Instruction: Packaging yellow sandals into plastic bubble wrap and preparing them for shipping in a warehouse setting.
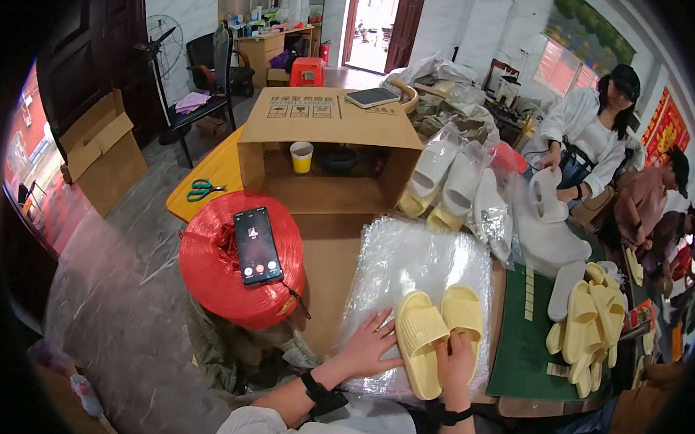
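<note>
A pair of pale yellow slippers lies side by side on a stack of clear plastic bags [392, 261] in front of me, toes pointing away. My right hand [456, 365] is at their inner sides, its fingers closed between the left slipper [416, 326] and the right slipper [465, 307]; the fingertips are partly hidden. Flat on the bags rests my left hand [369, 346], its fingers spread just left of the left slipper, holding nothing.
Left of the bags, a phone [258, 244] lies on a big red twine roll [208, 269]. Behind stands an open cardboard box [320, 124] with a yellow cup [300, 163] inside. Scissors [203, 190] lie beyond the roll. Rightward are piled yellow slippers [585, 321] and a co-worker [588, 133] handling white slippers.
</note>
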The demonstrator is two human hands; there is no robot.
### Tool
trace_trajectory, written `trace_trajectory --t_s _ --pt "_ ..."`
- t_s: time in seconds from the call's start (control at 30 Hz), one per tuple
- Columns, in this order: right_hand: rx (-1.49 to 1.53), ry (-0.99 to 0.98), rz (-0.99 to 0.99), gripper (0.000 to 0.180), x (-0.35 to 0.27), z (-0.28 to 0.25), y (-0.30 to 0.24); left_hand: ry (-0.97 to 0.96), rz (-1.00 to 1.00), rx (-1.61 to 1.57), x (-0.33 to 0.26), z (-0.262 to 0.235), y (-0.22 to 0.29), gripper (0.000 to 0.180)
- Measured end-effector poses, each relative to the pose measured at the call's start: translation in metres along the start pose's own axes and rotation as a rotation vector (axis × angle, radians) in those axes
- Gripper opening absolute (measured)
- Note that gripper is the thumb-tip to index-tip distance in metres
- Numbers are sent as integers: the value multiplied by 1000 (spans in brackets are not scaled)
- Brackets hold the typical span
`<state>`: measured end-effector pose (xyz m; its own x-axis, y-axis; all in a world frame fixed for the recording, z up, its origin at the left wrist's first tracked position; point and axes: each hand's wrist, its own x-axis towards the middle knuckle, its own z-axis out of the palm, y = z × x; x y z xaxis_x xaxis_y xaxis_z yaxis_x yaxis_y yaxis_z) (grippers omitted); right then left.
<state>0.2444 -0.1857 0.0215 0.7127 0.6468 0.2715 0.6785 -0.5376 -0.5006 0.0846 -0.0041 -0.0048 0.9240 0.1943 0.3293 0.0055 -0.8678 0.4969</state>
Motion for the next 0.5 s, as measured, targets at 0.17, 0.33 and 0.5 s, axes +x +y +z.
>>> trace_trajectory --t_s 0.17,0.33,0.5 --pt "72 112 -12 26 0 4 -1 -12 -4 29 0 -1 1 69" --pt "76 135 -33 25 -1 5 1 -1 -15 13 -2 2 1 70" --pt "94 126 11 24 -3 6 3 -27 -10 22 -1 1 3 68"
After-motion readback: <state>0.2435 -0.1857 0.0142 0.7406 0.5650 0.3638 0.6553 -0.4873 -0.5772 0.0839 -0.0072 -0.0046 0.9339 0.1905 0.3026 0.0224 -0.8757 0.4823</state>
